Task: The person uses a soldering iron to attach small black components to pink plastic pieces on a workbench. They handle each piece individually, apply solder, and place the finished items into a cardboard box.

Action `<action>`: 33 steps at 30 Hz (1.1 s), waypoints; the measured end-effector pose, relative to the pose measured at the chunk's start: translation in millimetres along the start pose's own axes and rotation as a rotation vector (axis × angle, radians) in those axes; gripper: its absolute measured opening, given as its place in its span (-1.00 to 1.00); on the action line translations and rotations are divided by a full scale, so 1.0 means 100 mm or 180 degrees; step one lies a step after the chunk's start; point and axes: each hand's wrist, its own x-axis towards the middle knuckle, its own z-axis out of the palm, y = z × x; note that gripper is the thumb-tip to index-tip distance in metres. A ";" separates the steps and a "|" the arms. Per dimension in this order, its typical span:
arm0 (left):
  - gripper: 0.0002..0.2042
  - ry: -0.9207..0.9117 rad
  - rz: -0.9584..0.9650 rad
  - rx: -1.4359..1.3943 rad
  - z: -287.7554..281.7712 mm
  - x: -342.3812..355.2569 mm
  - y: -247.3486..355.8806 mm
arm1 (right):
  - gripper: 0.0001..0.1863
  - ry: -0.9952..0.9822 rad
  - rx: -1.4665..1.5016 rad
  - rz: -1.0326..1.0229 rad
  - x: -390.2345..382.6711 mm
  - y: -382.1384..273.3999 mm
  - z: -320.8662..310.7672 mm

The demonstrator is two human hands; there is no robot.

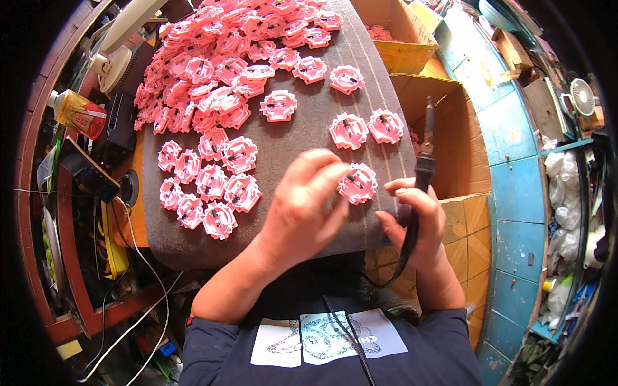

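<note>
My right hand (418, 219) is closed around the dark handle of a soldering iron (425, 164), whose metal tip points up and away from me. My left hand (306, 209) is over the table's near part, its bent fingers apart and slightly blurred. Its fingertips come up to the left edge of a round pink plastic part (357, 183) with small dark pieces in its middle; whether they touch it I cannot tell. That part lies between my two hands. Two more such pink parts (348, 131) (385, 126) lie just beyond it.
A large heap of pink parts (219, 64) covers the table's far left, with a smaller group (211, 182) nearer me. Cardboard boxes (450, 128) stand at the table's right side. A bottle (80, 114), a phone-like device on a stand (87, 170) and white cables (154, 302) are on the left.
</note>
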 end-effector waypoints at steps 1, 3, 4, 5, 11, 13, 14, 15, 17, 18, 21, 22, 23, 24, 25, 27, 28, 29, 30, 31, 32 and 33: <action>-0.61 -0.0201 0.0090 -0.0068 0.04 -0.02 0.04 | -0.43 -0.0084 -0.0044 -0.0001 -0.02 0.00 0.02; -0.62 -0.0357 0.0106 0.0021 0.11 -0.04 0.11 | -0.47 -0.0031 -0.0030 -0.0176 0.06 -0.01 0.11; -0.65 -0.0386 0.0100 0.0068 0.15 -0.08 0.08 | -0.47 -0.0069 0.0058 -0.0194 0.07 -0.01 0.12; -0.67 -0.0390 0.0134 0.0061 0.15 -0.07 0.08 | -0.47 -0.0108 0.0124 -0.0202 0.08 -0.01 0.12; -0.76 -0.0417 0.0121 -0.0086 0.03 -0.08 0.07 | -0.43 -0.0164 0.0006 -0.0167 0.07 -0.04 0.18; -0.77 -0.0547 0.0024 -0.0057 -0.06 -0.11 0.08 | -0.42 -0.0074 -0.0127 -0.0357 0.08 -0.08 0.26; -0.76 -0.0572 0.0018 -0.0066 -0.09 -0.12 0.08 | -0.42 -0.0029 -0.0210 -0.0454 0.09 -0.10 0.28; -0.76 -0.0599 0.0013 -0.0075 -0.11 -0.13 0.08 | -0.42 -0.0251 -0.0155 -0.0457 0.08 -0.11 0.26; -0.75 -0.0652 -0.0003 -0.0101 -0.13 -0.15 0.08 | -0.42 -0.0386 -0.0120 -0.0535 0.06 -0.11 0.28; -0.74 -0.0679 -0.0014 -0.0117 -0.14 -0.16 0.08 | -0.41 -0.0430 0.0044 -0.0509 0.08 -0.12 0.28; -0.72 -0.0606 0.0033 -0.0079 -0.15 -0.17 0.08 | -0.40 -0.0334 0.0119 -0.0585 0.13 -0.13 0.31; -0.71 -0.0557 0.0062 -0.0051 -0.15 -0.17 0.08 | -0.40 -0.0314 0.0211 -0.0470 0.13 -0.13 0.33; -0.69 -0.0520 -0.0044 -0.0197 -0.14 -0.18 0.10 | -0.41 -0.0297 0.0288 -0.0351 0.11 -0.15 0.33; -0.68 -0.0484 -0.0150 -0.0342 -0.12 -0.21 0.13 | -0.42 -0.0280 0.0365 -0.0230 0.10 -0.16 0.34; -0.67 -0.0448 -0.0256 -0.0486 -0.11 -0.22 0.15 | -0.43 -0.0206 0.0461 -0.0140 0.08 -0.17 0.35; -0.65 -0.0385 -0.0132 -0.0494 -0.05 -0.25 0.10 | -0.45 -0.0059 0.0657 0.0037 0.04 -0.17 0.38; -0.66 -0.0421 -0.0123 -0.0481 -0.06 -0.26 0.07 | -0.58 -0.0023 0.0471 0.0031 0.03 -0.17 0.38; -0.66 -0.0463 -0.0115 -0.0473 -0.05 -0.26 0.05 | -0.58 -0.0007 0.0457 0.0050 0.02 -0.16 0.39; -0.67 -0.0439 -0.0114 -0.0488 -0.04 -0.27 0.03 | -0.59 0.0009 0.0443 0.0069 0.00 -0.15 0.39; -0.69 -0.0415 -0.0113 -0.0502 -0.03 -0.27 0.01 | -0.59 0.0025 0.0430 0.0088 -0.01 -0.15 0.40; -0.70 -0.0390 -0.0114 -0.0516 -0.02 -0.27 0.00 | -0.59 0.0021 0.0390 0.0107 -0.02 -0.16 0.40; -0.71 -0.0366 -0.0119 -0.0497 -0.01 -0.27 0.01 | -0.59 0.0016 0.0352 0.0126 -0.02 -0.16 0.40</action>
